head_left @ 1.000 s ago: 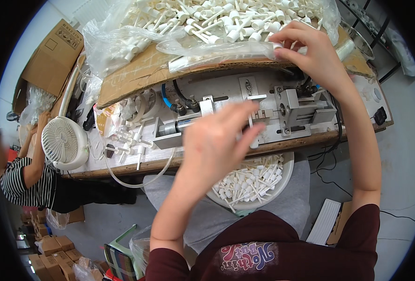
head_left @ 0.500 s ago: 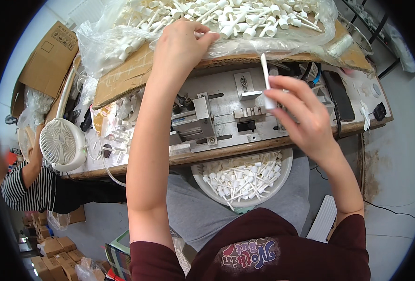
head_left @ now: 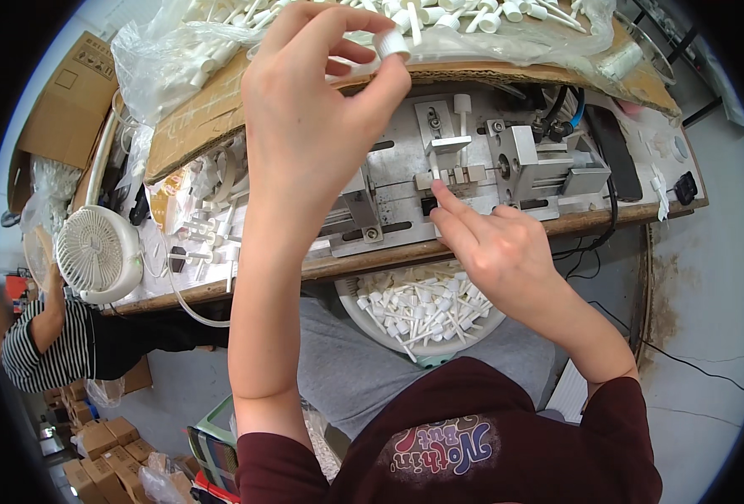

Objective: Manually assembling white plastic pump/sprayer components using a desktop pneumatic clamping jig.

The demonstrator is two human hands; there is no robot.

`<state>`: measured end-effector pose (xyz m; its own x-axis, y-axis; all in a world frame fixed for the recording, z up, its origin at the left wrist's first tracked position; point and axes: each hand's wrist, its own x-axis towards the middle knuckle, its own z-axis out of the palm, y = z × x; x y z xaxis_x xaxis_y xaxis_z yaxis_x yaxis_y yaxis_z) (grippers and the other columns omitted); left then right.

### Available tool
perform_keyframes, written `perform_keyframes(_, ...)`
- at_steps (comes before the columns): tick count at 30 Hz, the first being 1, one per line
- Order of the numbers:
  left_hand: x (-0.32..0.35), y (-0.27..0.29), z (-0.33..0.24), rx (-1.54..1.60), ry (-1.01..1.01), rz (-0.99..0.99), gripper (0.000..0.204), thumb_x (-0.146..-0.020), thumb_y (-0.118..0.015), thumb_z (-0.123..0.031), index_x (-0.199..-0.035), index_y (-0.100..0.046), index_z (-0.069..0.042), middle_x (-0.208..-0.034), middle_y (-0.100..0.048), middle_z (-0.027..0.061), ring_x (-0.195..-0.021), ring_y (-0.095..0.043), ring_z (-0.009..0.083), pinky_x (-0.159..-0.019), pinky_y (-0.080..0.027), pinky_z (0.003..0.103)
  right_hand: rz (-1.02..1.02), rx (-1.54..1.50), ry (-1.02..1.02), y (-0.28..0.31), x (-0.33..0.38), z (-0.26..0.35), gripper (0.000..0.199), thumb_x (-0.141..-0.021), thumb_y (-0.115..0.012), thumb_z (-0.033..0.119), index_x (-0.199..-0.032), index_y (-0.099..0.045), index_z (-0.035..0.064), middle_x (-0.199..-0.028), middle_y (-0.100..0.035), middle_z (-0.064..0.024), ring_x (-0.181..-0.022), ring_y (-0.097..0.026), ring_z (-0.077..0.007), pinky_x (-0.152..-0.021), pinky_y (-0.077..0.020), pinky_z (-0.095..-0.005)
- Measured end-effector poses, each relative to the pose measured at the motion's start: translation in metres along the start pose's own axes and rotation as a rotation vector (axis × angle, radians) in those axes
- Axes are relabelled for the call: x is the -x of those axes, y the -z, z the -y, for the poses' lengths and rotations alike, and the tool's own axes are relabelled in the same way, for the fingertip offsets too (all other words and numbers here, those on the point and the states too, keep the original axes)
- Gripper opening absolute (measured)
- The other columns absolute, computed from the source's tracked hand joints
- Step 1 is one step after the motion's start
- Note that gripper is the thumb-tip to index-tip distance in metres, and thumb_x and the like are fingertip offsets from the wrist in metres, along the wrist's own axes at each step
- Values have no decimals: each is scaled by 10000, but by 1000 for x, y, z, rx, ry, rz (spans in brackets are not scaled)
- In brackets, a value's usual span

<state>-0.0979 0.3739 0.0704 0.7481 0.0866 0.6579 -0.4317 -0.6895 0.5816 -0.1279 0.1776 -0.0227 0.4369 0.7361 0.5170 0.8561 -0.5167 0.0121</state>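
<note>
My left hand (head_left: 326,92) is raised over the front of the cardboard, its thumb and fingers closed around the ribbed white cap (head_left: 391,44) of a part. Any stem on that cap is hidden or hard to make out. At the metal fixture (head_left: 406,220), my right hand (head_left: 506,252) has its index finger stretched out. That fingertip rests on a thin white stick (head_left: 435,164) set at the small holder block (head_left: 471,175); the stick's near end is hidden under the finger. Beside it a white capped stick (head_left: 463,104) lies in the fixture, cap toward the far side.
White capped sticks (head_left: 489,18) heap in clear plastic on the cardboard (head_left: 196,126). A basin (head_left: 351,315) of similar parts sits on my lap. A white fan (head_left: 96,252) stands left, a phone (head_left: 614,164) right. Another person in a striped top (head_left: 61,340) is far left.
My right hand has gone down and left from holding a white stick in the air to the fixture. My left hand has lifted from the heap toward me with a cap in its fingers.
</note>
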Motion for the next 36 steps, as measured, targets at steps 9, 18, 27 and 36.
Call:
perform_keyframes(9, 41, 6, 2, 223, -56, 40, 272, -822, -711, 97, -1089, -694, 45, -1098, -602, 72, -978, -688, 164, -859, -613, 284, 93, -74, -34, 14, -10, 1, 142, -732, -678, 81, -827, -601, 10, -1103, -715, -201, -587, -648, -198, -607, -528, -313)
perform_keyframes(18, 108, 13, -15, 72, -51, 123, 345, -718, -804, 65, -1051, -743, 0, -1219, -649, 149, -899, -710, 186, -750, -609, 284, -75, -90, -91, 24, -54, -70, 175, -792, -634, 30, -963, -652, 1, -863, -682, -143, -912, -679, -331, -794, -541, -423)
perform_keyframes(27, 139, -29, -9, -298, -128, 226, 294, -744, -796, -61, -1034, -748, -50, -1156, -726, 65, -766, -696, 193, -666, -541, 287, 342, 251, -38, -5, -80, -83, 124, -789, -626, 48, -902, -672, 24, -894, -674, -120, -874, -697, -274, -728, -558, -373)
perform_keyframes(36, 128, -38, -4, -379, -125, 256, 273, -734, -797, -102, -1003, -751, -87, -1141, -735, 9, -576, -599, 184, -583, -501, 286, 27, 402, 91, 32, -68, -66, 76, -748, -682, 81, -793, -636, 39, -890, -618, -68, -778, -673, -214, -659, -552, -335)
